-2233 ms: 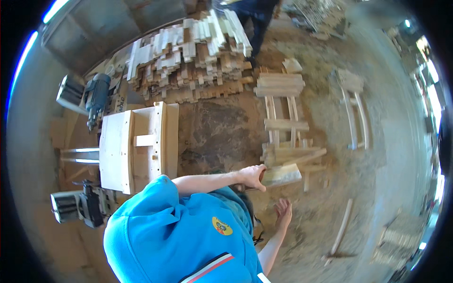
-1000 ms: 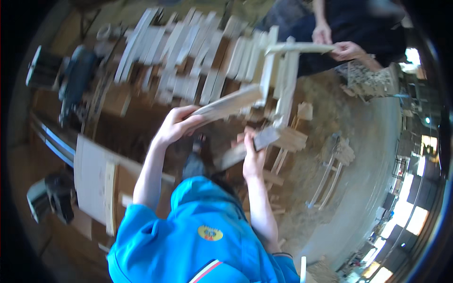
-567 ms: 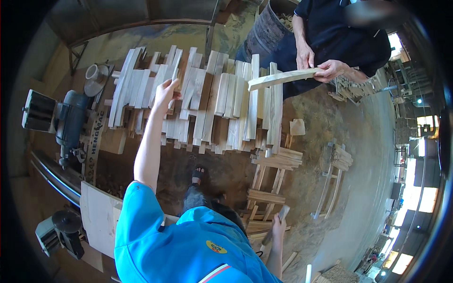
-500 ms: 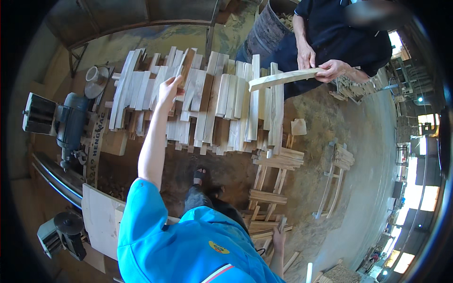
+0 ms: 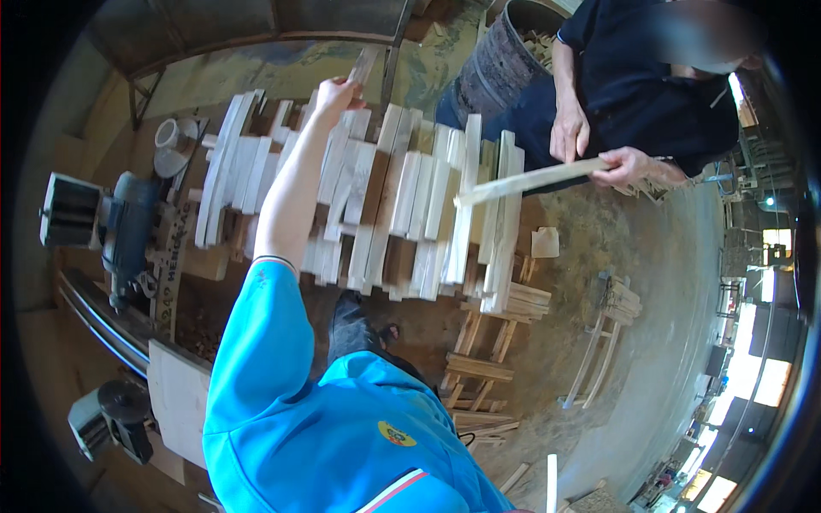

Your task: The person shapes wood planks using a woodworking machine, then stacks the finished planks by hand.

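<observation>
While the left hand (image 5: 336,94) grips it, narrow wooden board (image 5: 366,66), pale brown, tilted, right hand's grip I cannot tell

Pale tan slat (image 5: 365,65), blue shirt (image 5: 329,432)

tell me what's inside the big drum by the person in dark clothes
Inside the drum, small pale pieces, apparently wood offcuts, show near the rim. Whatever lies deeper is hidden by those pieces and the drum's wall.

A woodworking workshop; stacked wooden boards (image 5: 416,195), an electric motor (image 5: 128,224); a drum (image 5: 486,84) of wood scraps (image 5: 538,46).
</observation>
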The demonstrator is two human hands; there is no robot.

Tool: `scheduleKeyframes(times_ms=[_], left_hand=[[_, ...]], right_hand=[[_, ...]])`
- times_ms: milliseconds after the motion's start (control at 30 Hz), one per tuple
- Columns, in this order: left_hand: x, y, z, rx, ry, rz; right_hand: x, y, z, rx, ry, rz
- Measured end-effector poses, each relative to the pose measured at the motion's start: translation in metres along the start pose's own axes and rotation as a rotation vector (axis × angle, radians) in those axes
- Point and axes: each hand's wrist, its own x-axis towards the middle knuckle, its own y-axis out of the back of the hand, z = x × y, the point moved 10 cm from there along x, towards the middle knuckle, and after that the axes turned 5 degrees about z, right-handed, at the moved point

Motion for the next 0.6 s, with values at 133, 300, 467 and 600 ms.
scheduleKeyframes(times_ms=[133,300,467,600], left_hand=[[0.086,-0.03,-0.044,0.277,0.156,0.062],[0.167,-0.21,0.046,0.527,-0.206,-0.296],[0.165,-0.333,0.185,0.318,-0.431,-0.175],[0.11,-0.327,0.182,0.428,-0.663,-0.322]], right_hand=[[0.053,-0.011,-0.081,-0.014,0.051,0.025],[0.081,-0.029,-0.142,-0.034,0.06,0.062],[0.07,-0.058,-0.161,-0.073,0.037,0.041],[0.022,-0.061,-0.115,-0.156,0.001,-0.094]])
